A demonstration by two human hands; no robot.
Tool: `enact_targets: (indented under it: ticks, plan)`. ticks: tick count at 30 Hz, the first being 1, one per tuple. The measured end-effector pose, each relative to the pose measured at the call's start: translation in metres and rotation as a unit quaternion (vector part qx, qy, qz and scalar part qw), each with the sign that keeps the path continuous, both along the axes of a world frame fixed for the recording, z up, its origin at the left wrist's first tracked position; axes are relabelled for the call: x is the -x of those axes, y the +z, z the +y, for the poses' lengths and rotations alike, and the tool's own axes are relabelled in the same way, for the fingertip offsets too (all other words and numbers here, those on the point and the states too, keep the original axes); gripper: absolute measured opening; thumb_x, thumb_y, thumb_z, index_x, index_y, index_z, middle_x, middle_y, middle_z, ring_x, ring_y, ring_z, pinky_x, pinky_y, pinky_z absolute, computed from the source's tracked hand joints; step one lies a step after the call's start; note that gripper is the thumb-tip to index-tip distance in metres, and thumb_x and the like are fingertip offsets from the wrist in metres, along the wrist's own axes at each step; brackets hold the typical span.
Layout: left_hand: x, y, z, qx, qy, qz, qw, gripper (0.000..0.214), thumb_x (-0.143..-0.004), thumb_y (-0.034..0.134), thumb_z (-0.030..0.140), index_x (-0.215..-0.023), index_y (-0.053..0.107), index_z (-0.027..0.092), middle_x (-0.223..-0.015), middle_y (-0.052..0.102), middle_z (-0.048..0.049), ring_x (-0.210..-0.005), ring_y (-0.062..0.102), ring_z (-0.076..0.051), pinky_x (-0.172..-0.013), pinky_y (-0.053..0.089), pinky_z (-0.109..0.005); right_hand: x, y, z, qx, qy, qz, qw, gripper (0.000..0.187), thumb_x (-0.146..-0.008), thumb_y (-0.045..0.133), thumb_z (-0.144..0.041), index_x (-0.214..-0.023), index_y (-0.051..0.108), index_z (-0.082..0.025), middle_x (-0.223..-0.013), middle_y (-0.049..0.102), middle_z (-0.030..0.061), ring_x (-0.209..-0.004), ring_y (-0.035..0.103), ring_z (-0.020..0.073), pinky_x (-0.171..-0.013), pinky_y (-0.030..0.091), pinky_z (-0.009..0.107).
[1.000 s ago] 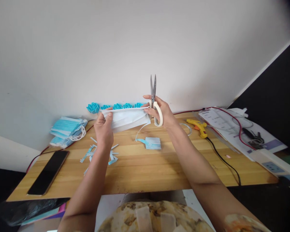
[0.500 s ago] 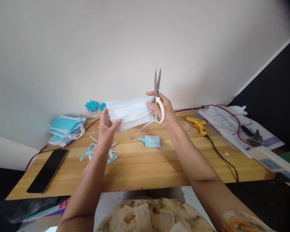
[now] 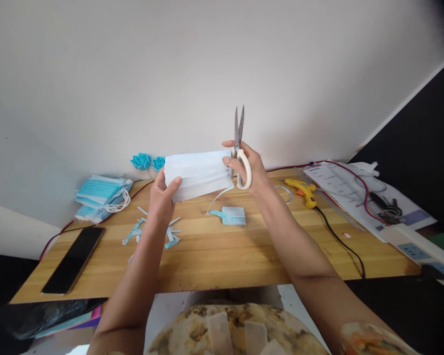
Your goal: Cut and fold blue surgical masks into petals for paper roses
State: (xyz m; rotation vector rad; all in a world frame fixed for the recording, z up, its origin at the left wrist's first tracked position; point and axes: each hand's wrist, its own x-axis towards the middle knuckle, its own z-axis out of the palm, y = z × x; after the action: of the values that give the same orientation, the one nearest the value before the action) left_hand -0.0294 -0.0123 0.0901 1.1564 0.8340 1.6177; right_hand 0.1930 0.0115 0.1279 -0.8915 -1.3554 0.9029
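Note:
I hold a white pleated face mask point(image 3: 198, 173) stretched between both hands above the wooden table point(image 3: 214, 256). My left hand point(image 3: 162, 199) grips its left end with thumb and fingers. My right hand point(image 3: 246, 167) pinches the mask's right end and also holds cream-handled scissors point(image 3: 240, 148), blades almost closed and pointing up. A thin white ear strap hangs from the mask toward the table.
On the table lie blue mask scraps point(image 3: 151, 231), a folded blue piece point(image 3: 232, 216), a stack of blue masks point(image 3: 101, 197), blue fabric roses point(image 3: 147, 161), a black phone point(image 3: 74, 266), a yellow glue gun point(image 3: 301, 190) with black cord, and papers and cables point(image 3: 358, 190) at right.
The mask was raised a little and shifted right. My left hand regripped its left end, moving from a pinch on top to holding from below. Scissors stayed in my right hand.

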Motion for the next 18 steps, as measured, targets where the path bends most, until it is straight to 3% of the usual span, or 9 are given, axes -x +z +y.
enact_targets:
  ticks: [7,12,18]
  plan:
    - [-0.0056,0.0025,0.0024,0.008,0.036,-0.027,0.999,0.057,-0.065,0.089,0.035,-0.117,0.071,0.017,-0.098,0.077,-0.0067,-0.088,0.072,-0.020,-0.082,0.056,-0.027,-0.0012,-0.0005,-0.0014,-0.005,0.025,-0.003,1.000,0.039,-0.078,0.071,-0.035,-0.113,0.065,-0.021,-0.072,0.049,-0.0057,-0.064,0.046,0.0083,-0.060,0.040,0.024]
    - [-0.0091,0.0054,0.0024,-0.036,0.065,-0.051,0.996,0.051,-0.068,0.087,0.032,-0.115,0.072,0.020,-0.101,0.077,-0.0057,-0.090,0.071,-0.018,-0.086,0.056,-0.026,-0.0032,-0.0024,0.0012,-0.012,0.049,0.005,0.999,0.048,-0.076,0.076,-0.042,-0.118,0.064,-0.022,-0.080,0.053,-0.0038,-0.067,0.048,0.0082,-0.059,0.040,0.024]
    - [-0.0098,0.0048,0.0011,-0.030,0.078,-0.039,0.996,0.050,-0.071,0.085,0.033,-0.117,0.072,0.021,-0.102,0.077,-0.0070,-0.094,0.072,-0.021,-0.090,0.056,-0.031,0.0011,0.0010,-0.0024,-0.010,0.058,-0.005,0.998,0.046,-0.073,0.075,-0.029,-0.117,0.063,-0.023,-0.070,0.040,-0.0072,-0.057,0.037,0.0065,-0.052,0.032,0.023]
